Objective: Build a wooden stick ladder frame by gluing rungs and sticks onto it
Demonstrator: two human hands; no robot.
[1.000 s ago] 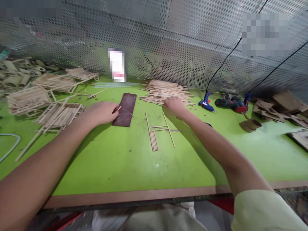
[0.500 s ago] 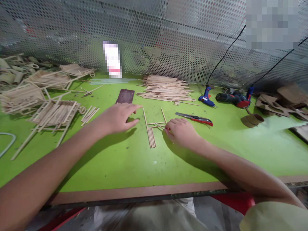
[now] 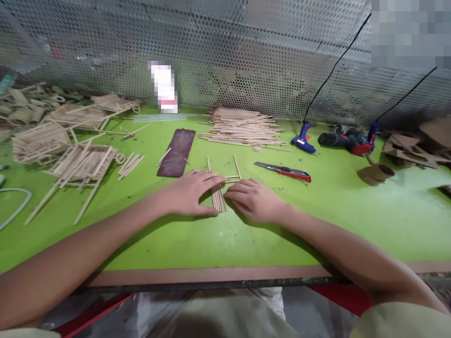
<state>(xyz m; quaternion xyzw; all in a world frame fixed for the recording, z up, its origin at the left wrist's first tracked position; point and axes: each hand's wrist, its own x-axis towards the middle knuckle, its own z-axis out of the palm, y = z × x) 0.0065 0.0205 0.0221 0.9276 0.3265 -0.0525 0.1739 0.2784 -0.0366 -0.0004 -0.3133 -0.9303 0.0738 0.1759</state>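
Green tabletop [image 3: 169,244] bears one stick frame [image 3: 237,167], seemingly part-filled: a row of sticks [image 3: 217,199] lies below its crossbars (too covered to count), while whatever remains hides behind the right hand [image 3: 255,201], fingers curled beside the row, pinch unclear. The left hand [image 3: 188,193] is spread around it. Nearby: one knife [image 3: 283,172], four small carts [image 3: 102,162].

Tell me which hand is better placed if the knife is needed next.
Right, likely: the right hand is close to the knife, while the left hand is farther off, its fingers at the sticks.
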